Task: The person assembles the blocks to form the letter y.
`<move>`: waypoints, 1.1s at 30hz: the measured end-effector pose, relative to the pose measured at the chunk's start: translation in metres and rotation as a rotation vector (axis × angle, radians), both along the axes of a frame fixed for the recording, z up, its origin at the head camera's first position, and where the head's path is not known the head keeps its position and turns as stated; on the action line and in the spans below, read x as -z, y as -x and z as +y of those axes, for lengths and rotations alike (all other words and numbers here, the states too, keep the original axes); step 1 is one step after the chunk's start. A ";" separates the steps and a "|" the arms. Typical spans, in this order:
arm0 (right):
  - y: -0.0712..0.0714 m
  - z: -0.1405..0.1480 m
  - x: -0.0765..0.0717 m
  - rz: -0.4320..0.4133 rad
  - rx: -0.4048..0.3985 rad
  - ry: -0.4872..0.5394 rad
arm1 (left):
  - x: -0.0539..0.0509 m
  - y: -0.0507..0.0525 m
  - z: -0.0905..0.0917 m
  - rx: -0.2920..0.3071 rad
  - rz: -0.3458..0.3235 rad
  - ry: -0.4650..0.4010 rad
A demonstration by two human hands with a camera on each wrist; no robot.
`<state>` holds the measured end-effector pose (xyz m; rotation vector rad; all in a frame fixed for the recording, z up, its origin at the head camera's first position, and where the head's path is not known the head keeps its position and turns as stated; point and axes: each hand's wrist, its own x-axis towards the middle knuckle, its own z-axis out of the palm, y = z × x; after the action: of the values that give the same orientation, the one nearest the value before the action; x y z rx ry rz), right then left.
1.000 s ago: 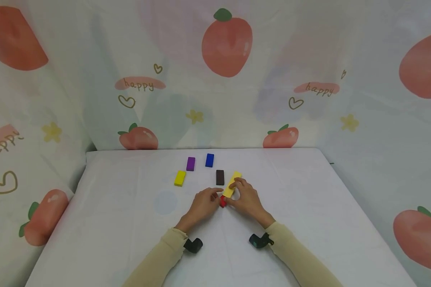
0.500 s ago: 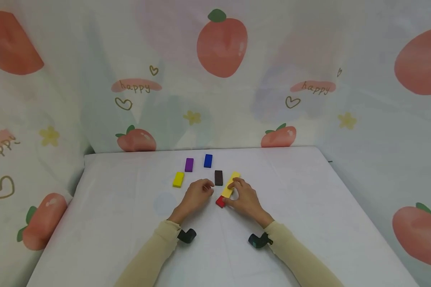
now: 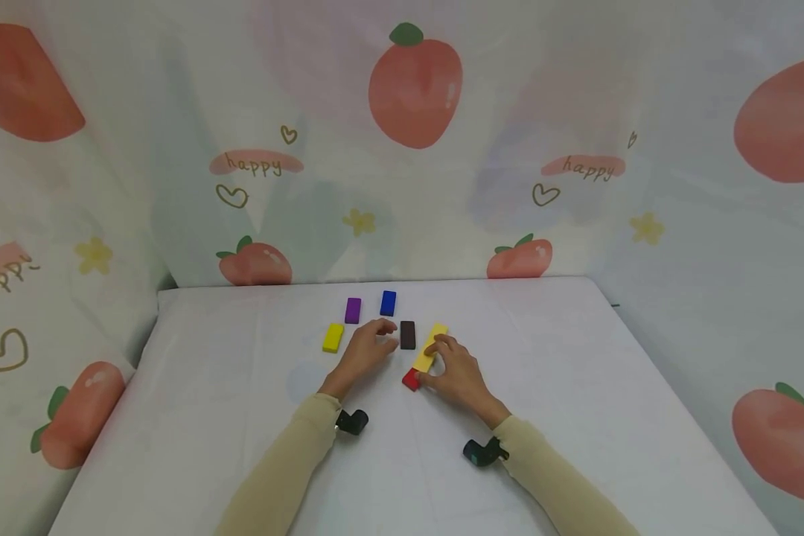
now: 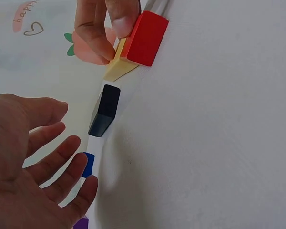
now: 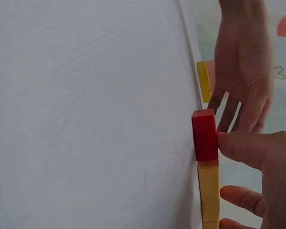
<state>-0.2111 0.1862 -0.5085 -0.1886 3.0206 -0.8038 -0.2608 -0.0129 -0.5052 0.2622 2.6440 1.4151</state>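
Observation:
My right hand (image 3: pixel 462 380) touches a short line of blocks. Its thumb rests on the red block (image 3: pixel 411 380), and its other fingertips are on the light yellow blocks (image 5: pixel 209 191) set end to end with it. A seam across the yellow part shows in the right wrist view. My left hand (image 3: pixel 364 350) hovers with fingers apart and nothing in them. Close to its fingertips lies a dark brown or black block (image 3: pixel 408 335), not touched. In the left wrist view, this dark block (image 4: pixel 105 110) stands between the left hand and the yellow-and-red line.
Beyond the left hand lie a blue block (image 3: pixel 388 303), a purple block (image 3: pixel 353 310) and a bright yellow block (image 3: pixel 332 338). All rest on a white-covered table (image 3: pixel 543 335). Printed cloth (image 3: pixel 415 186) with fruit and hearts hangs behind and at both sides.
My left hand has withdrawn from the red block, moving left and then forward beside the dark block. The red block now shows more fully. My right hand stays about where it was.

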 end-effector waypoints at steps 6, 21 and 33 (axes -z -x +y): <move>0.000 0.000 0.000 0.010 -0.007 0.003 | 0.003 0.012 0.003 0.033 -0.016 -0.020; 0.000 0.001 0.001 0.025 -0.010 0.013 | 0.004 0.033 0.011 0.090 -0.066 0.091; 0.000 0.002 0.002 0.036 -0.011 0.019 | 0.004 0.035 0.014 0.119 -0.040 0.174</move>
<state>-0.2114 0.1884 -0.5104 -0.2228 3.0434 -0.8371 -0.2955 0.0010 -0.5091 0.3604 2.6490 1.1360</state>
